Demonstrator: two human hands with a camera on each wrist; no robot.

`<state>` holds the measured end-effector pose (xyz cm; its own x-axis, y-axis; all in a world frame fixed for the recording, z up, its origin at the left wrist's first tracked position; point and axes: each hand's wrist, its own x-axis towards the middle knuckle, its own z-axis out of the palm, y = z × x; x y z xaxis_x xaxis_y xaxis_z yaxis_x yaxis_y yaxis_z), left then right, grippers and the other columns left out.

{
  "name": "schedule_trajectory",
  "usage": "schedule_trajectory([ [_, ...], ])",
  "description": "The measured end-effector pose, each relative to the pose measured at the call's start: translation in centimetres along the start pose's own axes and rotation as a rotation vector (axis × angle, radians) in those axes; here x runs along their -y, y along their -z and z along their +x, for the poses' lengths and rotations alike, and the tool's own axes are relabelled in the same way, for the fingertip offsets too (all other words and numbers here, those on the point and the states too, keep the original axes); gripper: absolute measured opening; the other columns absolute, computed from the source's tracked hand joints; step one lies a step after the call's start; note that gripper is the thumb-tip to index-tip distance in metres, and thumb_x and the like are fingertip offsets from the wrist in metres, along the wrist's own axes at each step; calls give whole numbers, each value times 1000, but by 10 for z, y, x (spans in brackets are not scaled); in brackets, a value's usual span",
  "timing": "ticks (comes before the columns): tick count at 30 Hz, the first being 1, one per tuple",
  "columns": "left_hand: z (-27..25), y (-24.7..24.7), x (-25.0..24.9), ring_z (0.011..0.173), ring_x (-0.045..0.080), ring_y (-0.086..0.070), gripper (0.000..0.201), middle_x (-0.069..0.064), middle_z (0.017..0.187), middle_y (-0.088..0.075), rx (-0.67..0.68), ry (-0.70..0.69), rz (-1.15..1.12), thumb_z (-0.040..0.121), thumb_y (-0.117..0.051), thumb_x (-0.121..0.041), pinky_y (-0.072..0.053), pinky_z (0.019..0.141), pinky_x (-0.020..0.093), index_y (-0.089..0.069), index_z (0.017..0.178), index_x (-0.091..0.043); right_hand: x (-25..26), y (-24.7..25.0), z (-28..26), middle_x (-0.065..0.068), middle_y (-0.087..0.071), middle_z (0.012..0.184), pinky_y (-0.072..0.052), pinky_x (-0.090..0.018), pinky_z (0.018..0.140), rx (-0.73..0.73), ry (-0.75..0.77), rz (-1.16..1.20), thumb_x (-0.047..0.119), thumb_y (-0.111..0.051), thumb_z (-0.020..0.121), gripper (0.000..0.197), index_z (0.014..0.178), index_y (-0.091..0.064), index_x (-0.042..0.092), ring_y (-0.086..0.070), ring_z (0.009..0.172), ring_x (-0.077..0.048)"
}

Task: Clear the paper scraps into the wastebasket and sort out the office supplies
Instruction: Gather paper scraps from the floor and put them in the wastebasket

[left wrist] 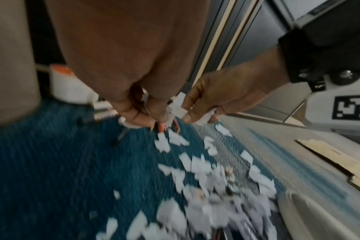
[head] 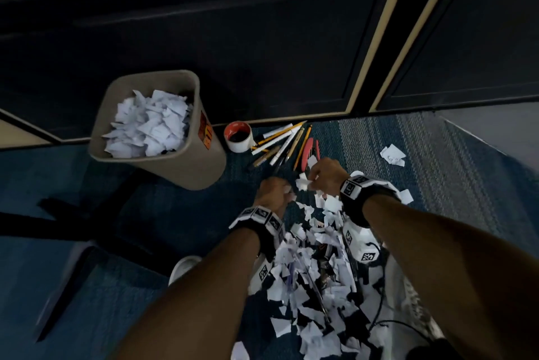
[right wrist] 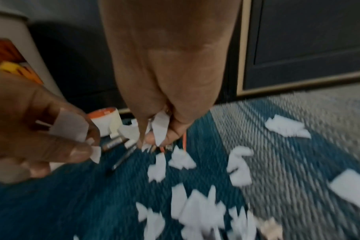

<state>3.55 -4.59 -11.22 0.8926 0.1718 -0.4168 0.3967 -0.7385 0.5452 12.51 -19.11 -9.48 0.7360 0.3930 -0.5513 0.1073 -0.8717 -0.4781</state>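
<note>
dim light throughout; the head view's upper half is nearly black, and a dark shadow crosses the carpet at lower left. both wrist views are smeared, probably by motion, most at the lower edges, where paper scraps blur.

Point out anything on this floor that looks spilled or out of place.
Torn paper scraps lie strewn over the carpet, with one stray scrap lying apart. Pens and pencils lie loose beside the tape roll. The wastebasket is already heaped nearly to its rim.
</note>
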Motion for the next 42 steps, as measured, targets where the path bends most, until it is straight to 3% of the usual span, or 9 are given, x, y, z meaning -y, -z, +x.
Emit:
schedule_trajectory([
  [5, -14, 105, -46, 93, 26, -67, 11, 6, 87, -70, -18, -125, 20, 88, -67, -16, -50, 80, 30, -75, 93, -9, 60, 74, -32, -9, -68, 87, -43, -11, 48, 26, 110, -119, 15, -78, 82, 20, 98, -77, 2, -63, 73, -17],
  [10, -41, 219, -60, 77, 22, -70, 12, 8, 77, -74, -48, -174, 16, 82, -71, -9, -55, 69, 30, -76, 72, -13, 136, 130, -58, -3, -66, 85, -48, -25, 70, -56, 219, -175, 14, -82, 77, 22, 97, -76, 8, -61, 78, -12],
  [14, -56, 271, -27, 75, 25, -68, 8, 5, 73, -69, -256, -81, -108, 81, -71, -12, -54, 72, 34, -72, 73, -13, 196, 142, -60, 2, -64, 70, -46, -23, 60, -48, 333, -124, 14, -82, 78, 15, 89, -75, 9, -59, 60, -3],
  [18, -52, 283, 18, 92, 28, -67, 18, 13, 95, -72, -505, 96, -133, 84, -73, -21, -54, 82, 36, -73, 96, -7, 246, 116, -46, 3, -63, 64, -45, -20, 47, -97, 416, 65, 16, -81, 78, 9, 77, -73, 12, -58, 54, -7],
  [25, -42, 302, 48, 100, 27, -62, 28, 13, 108, -67, -776, 285, -346, 93, -65, -10, -38, 72, 20, -66, 119, 2, 304, 65, -4, -10, -73, 86, -56, -30, 72, -182, 379, 307, 13, -79, 80, 8, 78, -72, 13, -68, 79, -17],
  [29, -36, 297, 62, 108, 34, -64, 26, 18, 116, -68, -779, 279, -284, 93, -65, -12, -45, 79, 29, -69, 117, -5, 321, 48, 9, -10, -73, 84, -57, -31, 73, -284, 447, 281, 20, -73, 84, 14, 89, -76, 7, -70, 83, -24],
  [32, -34, 293, 67, 110, 33, -63, 30, 14, 120, -66, -737, 273, -227, 91, -63, -12, -52, 88, 35, -68, 120, -16, 331, 45, 12, -3, -68, 91, -42, -9, 59, -238, 510, 179, 26, -68, 90, 21, 106, -72, 13, -62, 84, -17],
  [35, -34, 289, 71, 108, 31, -65, 30, 8, 118, -68, -711, 276, -186, 90, -64, -15, -55, 87, 38, -69, 118, -21, 332, 50, 20, -9, -70, 109, -50, -26, 79, -192, 498, 102, 17, -58, 93, 31, 124, -65, 18, -67, 97, -24],
  [42, -38, 292, 59, 107, 34, -64, 33, 12, 114, -70, -810, 229, -238, 92, -49, -3, -54, 85, 40, -72, 111, -17, 296, 65, 53, -15, -63, 99, -55, -35, 75, -319, 540, -6, 16, -54, 75, 25, 90, -73, 23, -63, 90, -30],
])
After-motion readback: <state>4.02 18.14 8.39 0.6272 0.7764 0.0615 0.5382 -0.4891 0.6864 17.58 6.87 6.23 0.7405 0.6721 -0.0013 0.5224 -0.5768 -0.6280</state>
